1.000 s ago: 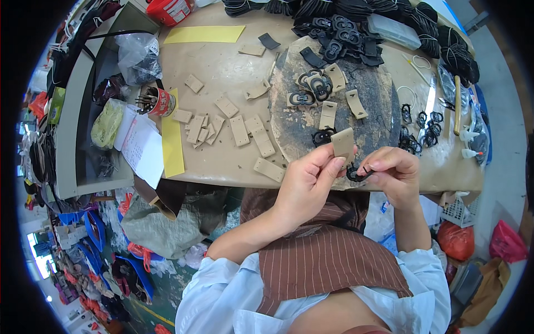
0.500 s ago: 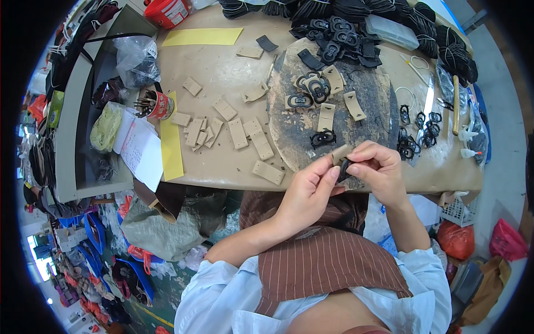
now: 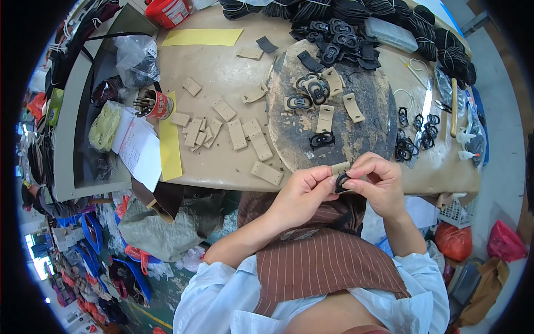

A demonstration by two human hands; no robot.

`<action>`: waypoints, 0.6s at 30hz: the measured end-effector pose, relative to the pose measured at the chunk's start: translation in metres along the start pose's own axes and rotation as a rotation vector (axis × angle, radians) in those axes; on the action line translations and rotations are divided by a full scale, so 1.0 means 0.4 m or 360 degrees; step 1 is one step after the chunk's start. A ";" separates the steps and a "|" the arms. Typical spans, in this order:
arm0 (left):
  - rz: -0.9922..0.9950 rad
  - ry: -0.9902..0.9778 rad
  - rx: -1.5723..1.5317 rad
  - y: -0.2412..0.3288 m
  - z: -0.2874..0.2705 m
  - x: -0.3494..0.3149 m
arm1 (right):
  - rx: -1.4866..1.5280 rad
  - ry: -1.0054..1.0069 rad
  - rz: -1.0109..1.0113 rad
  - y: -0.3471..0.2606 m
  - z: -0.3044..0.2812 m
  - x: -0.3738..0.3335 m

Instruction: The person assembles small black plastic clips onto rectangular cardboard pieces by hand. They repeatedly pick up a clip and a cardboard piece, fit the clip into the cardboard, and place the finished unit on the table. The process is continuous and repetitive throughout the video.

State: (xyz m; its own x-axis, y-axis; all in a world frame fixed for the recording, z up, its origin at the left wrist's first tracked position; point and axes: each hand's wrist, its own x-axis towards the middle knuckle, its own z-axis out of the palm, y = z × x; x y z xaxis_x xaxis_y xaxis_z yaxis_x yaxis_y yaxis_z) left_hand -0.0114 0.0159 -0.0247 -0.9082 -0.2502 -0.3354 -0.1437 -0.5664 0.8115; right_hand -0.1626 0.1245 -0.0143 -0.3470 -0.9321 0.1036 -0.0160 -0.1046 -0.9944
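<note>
Close to the table's front edge, both hands meet over one small piece. My left hand [image 3: 309, 192] pinches a beige strap tab [image 3: 340, 167], and my right hand [image 3: 377, 181] grips the black oval buckle [image 3: 341, 182] joined to it. Fingers hide part of both. Beyond them lies a round worn board [image 3: 361, 133] with several beige tabs, such as a slotted one [image 3: 352, 107], and tabs fitted with black buckles [image 3: 315, 89]. A loose black buckle [image 3: 322, 140] rests nearest my hands. Several plain beige tabs [image 3: 237, 134] are scattered to the left.
Finished-looking black buckle pieces [image 3: 340, 39] are heaped at the back. Loose buckles [image 3: 428, 131], a wooden-handled tool [image 3: 454, 108] and a white cord lie right. At left stand a red cup [image 3: 162, 106] of slim tools, papers [image 3: 139, 150] and yellow strips [image 3: 203, 37].
The beige tab has tipped lower, and the buckle now shows its ring more plainly between my fingers. My hands stay together in nearly the same place.
</note>
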 end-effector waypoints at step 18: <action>0.0953 0.0127 0.1147 0.013 0.006 -0.002 | 0.0013 -0.0194 0.0178 -0.033 -0.009 0.009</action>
State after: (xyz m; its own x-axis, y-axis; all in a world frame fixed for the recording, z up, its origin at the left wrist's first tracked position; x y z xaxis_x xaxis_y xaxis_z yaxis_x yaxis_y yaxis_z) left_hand -0.0123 0.0149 -0.0190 -0.8839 -0.4107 0.2235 0.1058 0.2899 0.9512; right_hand -0.1669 0.1239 -0.0010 -0.2297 -0.9732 -0.0053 0.0240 -0.0002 -0.9997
